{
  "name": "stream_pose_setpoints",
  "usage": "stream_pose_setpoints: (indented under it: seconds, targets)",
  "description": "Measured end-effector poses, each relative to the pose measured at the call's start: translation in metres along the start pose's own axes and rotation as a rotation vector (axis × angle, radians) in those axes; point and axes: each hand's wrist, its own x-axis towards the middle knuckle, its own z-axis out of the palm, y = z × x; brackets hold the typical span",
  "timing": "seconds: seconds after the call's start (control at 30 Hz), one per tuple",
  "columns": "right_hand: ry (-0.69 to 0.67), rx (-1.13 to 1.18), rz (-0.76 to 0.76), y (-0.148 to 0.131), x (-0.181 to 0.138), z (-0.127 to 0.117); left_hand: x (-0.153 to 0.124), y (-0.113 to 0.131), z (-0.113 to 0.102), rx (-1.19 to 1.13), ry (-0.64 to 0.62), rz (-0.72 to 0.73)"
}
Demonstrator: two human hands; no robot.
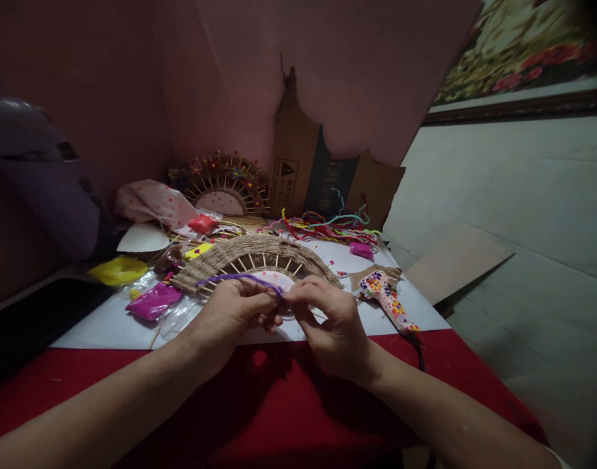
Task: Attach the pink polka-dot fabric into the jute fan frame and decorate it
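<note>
Both hands meet in front of a half-round woven fan of brown twine and wooden sticks (252, 255) lying on a white sheet (107, 322). A purple pipe cleaner (234, 277) arcs leftward from my fingers over the fan's sticks. My left hand (230, 311) is closed, pinching the pipe cleaner near its right end. My right hand (330, 319) is closed too, its fingertips pinching the same end where the two hands touch.
A finished decorated fan (225, 182) leans against the back wall beside torn cardboard (322, 176). Coloured pipe cleaners (328, 227), bags of pink (154, 301), yellow (117, 270) and red clay (202, 223), and a flower-patterned glue gun (389, 301) lie around. Red cloth (279, 404) covers the near edge.
</note>
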Motion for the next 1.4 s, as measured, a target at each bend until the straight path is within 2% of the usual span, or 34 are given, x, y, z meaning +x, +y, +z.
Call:
stream_pose_setpoints:
  seconds: [0.13, 0.43, 0.63, 0.93, 1.1, 1.3, 1.4]
  targets:
    - [0.041, 0.02, 0.083, 0.0005, 0.0006, 0.0013, -0.0009, -0.0004, -0.0001, -0.05, 0.012, -0.021]
    - [0.006, 0.036, 0.006, -0.0002, 0.0039, -0.0012, -0.0033, 0.0003, 0.0011, -0.078, -0.021, -0.036]
    - [0.015, -0.025, 0.13, -0.0008, 0.0021, 0.0004, -0.0012, -0.0001, 0.0001, -0.114, -0.049, -0.041]
    - [-0.055, -0.118, -0.083, 0.0003, 0.0013, -0.0022, -0.0029, 0.0013, 0.0, -0.135, -0.013, -0.037]
    - [-0.033, -0.148, -0.129, 0.001, 0.0017, -0.0013, -0.004, 0.0017, -0.0001, -0.136, -0.047, -0.048]
    - [-0.021, -0.163, -0.125, 0.0, 0.0014, -0.0012, -0.0032, 0.0007, -0.0006, -0.117, 0.006, -0.083]
    - [-0.036, -0.139, -0.119, -0.0016, 0.0014, -0.003, -0.0033, 0.001, -0.0001, -0.053, 0.008, -0.054]
